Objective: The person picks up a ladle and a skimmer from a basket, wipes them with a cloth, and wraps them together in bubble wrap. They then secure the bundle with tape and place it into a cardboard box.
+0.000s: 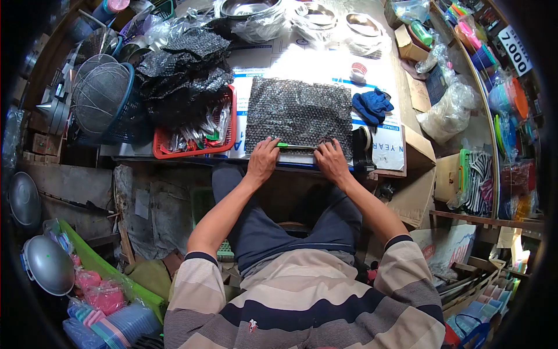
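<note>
A flat sheet of black bubble wrap [299,110] lies on the table in front of me. Across its near edge is a slim tool with a green handle [283,145] and a thin, shiny shaft; its exact kind is too small to make out. My left hand [265,158] is closed at the green end, fingers pressed down on it. At the shaft's other end, my right hand [332,158] has its fingers closed, resting on the wrap too. Just right of the sheet stand a black tape dispenser-like object [364,152] and a crumpled blue cloth [372,106].
A red basket [234,119] of wrapped utensils sits left, with crumpled black bubble wrap [180,72] behind it. Metal bowls [250,7] in plastic line the far side. A small red-and-white cup [358,72] stands behind the blue cloth. Shelves of goods [494,104] flank the right.
</note>
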The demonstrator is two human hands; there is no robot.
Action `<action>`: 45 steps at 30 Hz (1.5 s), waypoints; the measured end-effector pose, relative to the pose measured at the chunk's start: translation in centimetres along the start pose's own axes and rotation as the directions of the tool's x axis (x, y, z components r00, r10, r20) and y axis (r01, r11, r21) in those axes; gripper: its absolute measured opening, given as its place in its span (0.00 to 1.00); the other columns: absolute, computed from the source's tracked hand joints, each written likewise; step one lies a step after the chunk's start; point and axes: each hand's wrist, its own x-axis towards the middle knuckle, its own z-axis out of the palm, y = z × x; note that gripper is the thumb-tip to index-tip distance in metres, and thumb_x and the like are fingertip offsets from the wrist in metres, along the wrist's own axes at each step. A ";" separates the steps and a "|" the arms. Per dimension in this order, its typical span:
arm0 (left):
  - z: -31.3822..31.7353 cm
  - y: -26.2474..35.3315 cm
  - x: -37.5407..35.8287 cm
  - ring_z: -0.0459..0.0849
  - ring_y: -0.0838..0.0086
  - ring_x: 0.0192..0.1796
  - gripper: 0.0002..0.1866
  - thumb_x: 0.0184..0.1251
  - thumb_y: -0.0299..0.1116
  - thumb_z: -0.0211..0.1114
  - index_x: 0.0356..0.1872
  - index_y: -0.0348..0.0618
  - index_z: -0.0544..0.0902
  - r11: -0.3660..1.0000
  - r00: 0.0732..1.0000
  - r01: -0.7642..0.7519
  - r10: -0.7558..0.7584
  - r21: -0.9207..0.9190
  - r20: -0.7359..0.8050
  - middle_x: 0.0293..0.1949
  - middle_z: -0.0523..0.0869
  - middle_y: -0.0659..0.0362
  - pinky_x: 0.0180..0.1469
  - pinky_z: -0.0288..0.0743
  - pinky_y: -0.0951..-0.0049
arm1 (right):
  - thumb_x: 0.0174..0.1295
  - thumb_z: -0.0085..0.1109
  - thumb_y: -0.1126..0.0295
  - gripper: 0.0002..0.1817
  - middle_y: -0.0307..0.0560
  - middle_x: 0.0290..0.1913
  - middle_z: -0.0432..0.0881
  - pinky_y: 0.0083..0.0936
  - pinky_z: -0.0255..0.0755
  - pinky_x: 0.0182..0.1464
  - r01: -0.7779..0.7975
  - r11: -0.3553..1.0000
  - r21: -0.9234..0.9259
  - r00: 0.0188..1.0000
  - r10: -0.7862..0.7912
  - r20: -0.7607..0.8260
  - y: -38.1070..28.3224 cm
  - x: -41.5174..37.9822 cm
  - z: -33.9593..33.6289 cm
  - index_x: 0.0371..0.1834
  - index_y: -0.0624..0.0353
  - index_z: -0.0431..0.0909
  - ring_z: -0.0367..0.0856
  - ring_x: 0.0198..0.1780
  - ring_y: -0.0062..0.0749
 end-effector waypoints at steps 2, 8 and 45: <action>0.3 -0.2 0.0 0.84 0.48 0.71 0.08 0.75 0.28 0.63 0.46 0.35 0.86 1.000 0.999 -0.030 0.030 0.001 -0.035 0.66 0.88 0.47 0.72 0.76 0.52 | 0.67 0.60 0.66 0.06 0.46 0.44 0.82 0.55 0.69 0.74 -0.009 1.000 0.030 1.000 0.009 -0.005 0.1 0.3 -0.2 0.40 0.52 0.86 0.82 0.55 0.41; 0.8 -1.3 0.1 0.85 0.47 0.70 0.08 0.76 0.29 0.64 0.48 0.36 0.86 0.994 1.000 0.012 -0.011 -0.112 0.006 0.66 0.88 0.46 0.74 0.77 0.51 | 0.67 0.61 0.66 0.06 0.46 0.44 0.82 0.53 0.69 0.74 0.007 0.999 0.034 0.998 -0.005 -0.068 0.7 0.3 -0.2 0.38 0.52 0.87 0.82 0.55 0.41; -0.9 -0.2 1.7 0.85 0.47 0.50 0.05 0.77 0.28 0.65 0.45 0.39 0.80 0.971 0.981 0.149 -0.121 -0.186 0.154 0.43 0.85 0.47 0.53 0.79 0.48 | 0.63 0.60 0.74 0.06 0.52 0.49 0.79 0.50 0.68 0.77 0.060 0.954 0.292 0.996 -0.036 -0.085 1.7 -0.4 -1.9 0.43 0.60 0.79 0.78 0.60 0.50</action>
